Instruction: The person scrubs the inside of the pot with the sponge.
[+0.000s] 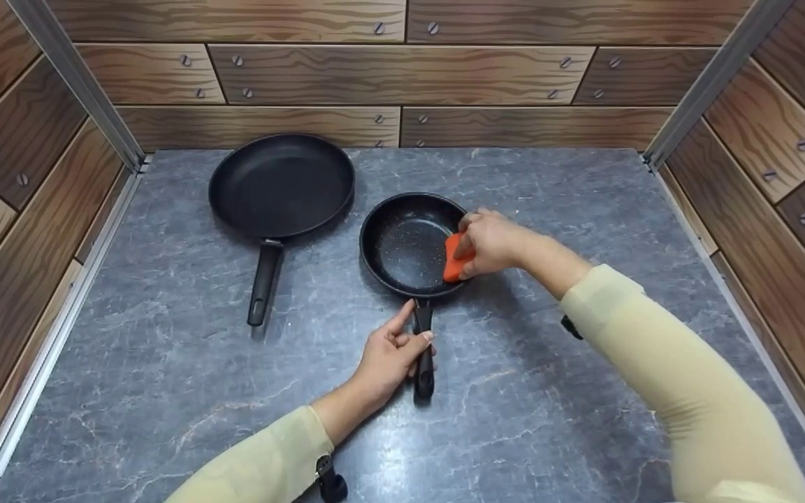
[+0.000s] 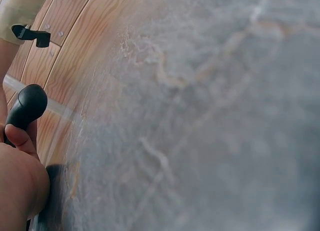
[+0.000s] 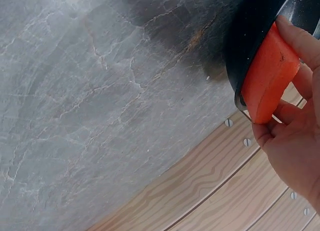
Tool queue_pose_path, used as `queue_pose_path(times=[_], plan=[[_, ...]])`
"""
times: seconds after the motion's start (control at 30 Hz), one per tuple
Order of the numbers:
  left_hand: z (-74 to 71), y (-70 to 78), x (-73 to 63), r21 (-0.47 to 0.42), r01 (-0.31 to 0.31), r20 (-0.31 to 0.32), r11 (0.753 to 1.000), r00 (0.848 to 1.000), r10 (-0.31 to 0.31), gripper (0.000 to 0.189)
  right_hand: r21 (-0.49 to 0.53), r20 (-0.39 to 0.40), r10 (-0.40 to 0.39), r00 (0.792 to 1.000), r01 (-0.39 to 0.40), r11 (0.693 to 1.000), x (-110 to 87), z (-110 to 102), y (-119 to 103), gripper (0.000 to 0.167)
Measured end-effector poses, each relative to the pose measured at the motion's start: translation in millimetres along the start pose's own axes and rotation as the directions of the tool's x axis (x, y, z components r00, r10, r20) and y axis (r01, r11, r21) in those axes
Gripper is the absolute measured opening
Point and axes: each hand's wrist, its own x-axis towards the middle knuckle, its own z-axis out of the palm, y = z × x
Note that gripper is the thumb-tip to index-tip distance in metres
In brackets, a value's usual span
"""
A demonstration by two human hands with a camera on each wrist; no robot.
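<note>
A small black frying pan (image 1: 406, 244) with pale specks inside sits mid-table, its handle (image 1: 424, 381) toward me. My left hand (image 1: 390, 356) grips that handle, thumb over the top and index finger stretched toward the pan's rim. In the left wrist view the handle's end (image 2: 31, 103) sticks out past the left hand (image 2: 22, 176). An orange sponge (image 1: 453, 260) is pinched by my right hand (image 1: 493, 243) against the inner right side of the pan. The right wrist view shows the sponge (image 3: 270, 73) between the thumb and fingers of the right hand (image 3: 295, 136), at the pan's rim.
A larger black frying pan (image 1: 280, 185) stands at the back left, its handle (image 1: 263, 286) pointing toward me. The grey marbled table (image 1: 165, 391) is bounded by wood-patterned walls (image 1: 402, 73) at the back and both sides, with metal posts (image 1: 717, 77) at the corners.
</note>
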Motion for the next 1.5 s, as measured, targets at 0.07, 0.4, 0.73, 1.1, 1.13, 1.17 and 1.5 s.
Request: queue_pose_path(times=[0.07, 0.4, 0.73, 1.1, 1.13, 1.17, 1.5], plan=[[0.2, -0.2, 0.1, -0.003, 0.0, -0.001, 1.0, 1.0, 0.0, 0.079, 0.023, -0.008, -0.011, 1.0, 0.011, 1.0, -1.4, 1, 0, 0.037], [-0.4, 0.5, 0.3, -0.008, 0.0, 0.021, 1.0, 1.0, 0.0, 0.079, 0.139, -0.007, -0.032, 0.999, 0.033, 0.99, -7.5, 8, -3, 0.039], [-1.6, 0.0, 1.1, -0.011, 0.0, 0.039, 1.0, 0.999, 0.0, 0.08, 0.26, -0.025, -0.03, 0.999, 0.035, 0.965, -11.9, 20, -10, 0.042], [-1.5, 0.3, 1.3, 0.005, -0.006, 0.051, 1.0, 0.999, 0.006, 0.079, 0.333, -0.054, -0.033, 0.998, 0.049, 0.941, -10.1, 28, -17, 0.044], [-1.5, 0.6, 1.2, 0.009, -0.008, 0.051, 1.0, 0.999, 0.007, 0.079, 0.335, -0.061, -0.033, 0.998, 0.052, 0.941, -10.0, 29, -18, 0.045], [-1.6, 1.0, 1.2, 0.012, -0.009, 0.05, 1.0, 0.999, 0.009, 0.079, 0.337, -0.066, -0.03, 0.997, 0.051, 0.94, -9.8, 30, -18, 0.045], [-2.5, 0.7, 0.6, 0.049, -0.008, 0.038, 0.999, 0.999, 0.007, 0.078, 0.372, -0.137, -0.032, 0.99, 0.081, 0.924, -5.6, 44, -26, 0.047]])
